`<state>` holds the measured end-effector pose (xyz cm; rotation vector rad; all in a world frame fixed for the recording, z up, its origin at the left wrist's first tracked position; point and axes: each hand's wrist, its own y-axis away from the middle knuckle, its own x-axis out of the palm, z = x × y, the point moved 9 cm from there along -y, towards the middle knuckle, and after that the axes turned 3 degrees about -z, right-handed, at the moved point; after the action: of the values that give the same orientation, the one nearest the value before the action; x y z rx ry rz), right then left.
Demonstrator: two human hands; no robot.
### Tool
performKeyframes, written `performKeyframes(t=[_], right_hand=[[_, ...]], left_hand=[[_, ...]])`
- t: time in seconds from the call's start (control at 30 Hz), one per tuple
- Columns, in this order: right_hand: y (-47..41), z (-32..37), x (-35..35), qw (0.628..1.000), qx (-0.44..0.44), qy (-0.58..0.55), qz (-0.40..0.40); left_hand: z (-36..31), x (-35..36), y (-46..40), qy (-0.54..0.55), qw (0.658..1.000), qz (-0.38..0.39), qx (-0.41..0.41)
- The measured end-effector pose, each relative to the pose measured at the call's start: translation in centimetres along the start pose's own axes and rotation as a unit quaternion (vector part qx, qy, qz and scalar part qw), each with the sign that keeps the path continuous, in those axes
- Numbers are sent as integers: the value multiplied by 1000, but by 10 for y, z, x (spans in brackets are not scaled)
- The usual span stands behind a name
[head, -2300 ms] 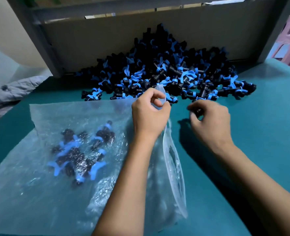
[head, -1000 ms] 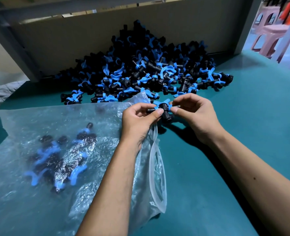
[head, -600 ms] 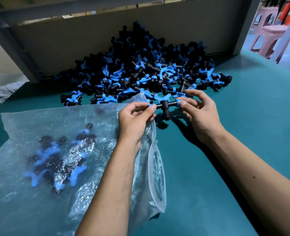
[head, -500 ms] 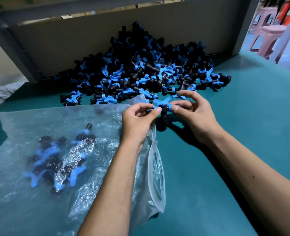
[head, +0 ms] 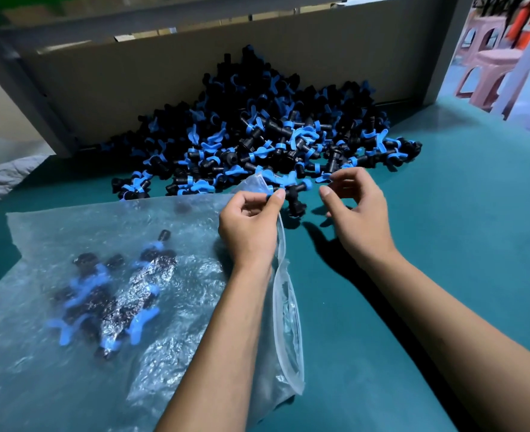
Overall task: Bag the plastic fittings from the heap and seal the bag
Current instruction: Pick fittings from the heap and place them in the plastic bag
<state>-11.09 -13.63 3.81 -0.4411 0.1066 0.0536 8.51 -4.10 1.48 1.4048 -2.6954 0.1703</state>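
Note:
A big heap of black fittings with blue wing handles [head: 257, 135] lies against the back wall. A clear plastic bag [head: 39, 353] lies flat at the left, its mouth [head: 285, 307] facing right, with several fittings [head: 111, 294] inside. My left hand [head: 251, 226] pinches one end of a black and blue fitting [head: 293, 198] at the bag's top corner, together with the bag's edge. My right hand [head: 357, 210] hovers just right of that fitting, fingers loosely curled, apart from it and holding nothing.
The teal tabletop [head: 444, 260] stretches to the right and front. A cardboard panel [head: 133, 76] and grey frame posts close off the back. Pink stools [head: 491, 67] stand beyond the right post. Grey cloth [head: 2, 176] lies off the table's left edge.
Both hands held the fitting half a second ago. My right hand has since let go and drawn slightly right; my left hand alone keeps the fitting at the bag's mouth.

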Motion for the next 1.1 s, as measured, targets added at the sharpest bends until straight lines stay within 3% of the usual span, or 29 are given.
performKeyframes(t=[0.1, 0.23, 0.4, 0.57, 0.7, 0.77, 0.83, 0.93, 1.0, 1.1], right_hand=[[8, 15, 20, 992, -78, 60, 79], [14, 25, 35, 966, -162, 163, 120], [11, 27, 23, 973, -161, 151, 75], [14, 28, 30, 971, -163, 137, 106], [12, 28, 24, 976, -156, 134, 77], [6, 15, 16, 990, -89, 99, 51], [1, -6, 12, 997, 51, -50, 40], [-1, -25, 8, 950, 194, -245, 10], [-2, -30, 6, 923, 230, -308, 6], [-5, -36, 3, 904, 258, -341, -1]], left_hand=[[-3, -6, 1, -9, 999, -38, 23], [-9, 1, 3, -18, 999, -12, 35], [-15, 7, 5, -30, 998, 21, 47], [-22, 7, 6, -23, 998, 10, 54], [-24, 14, 7, -30, 997, 53, 47], [-28, 15, 9, -61, 993, 64, 72], [-39, 12, 10, -151, 977, 51, 140], [-47, 16, 12, -341, 912, 73, 216], [-40, 14, 7, -408, 888, 88, 195], [-34, 6, -2, -401, 899, 89, 150]])
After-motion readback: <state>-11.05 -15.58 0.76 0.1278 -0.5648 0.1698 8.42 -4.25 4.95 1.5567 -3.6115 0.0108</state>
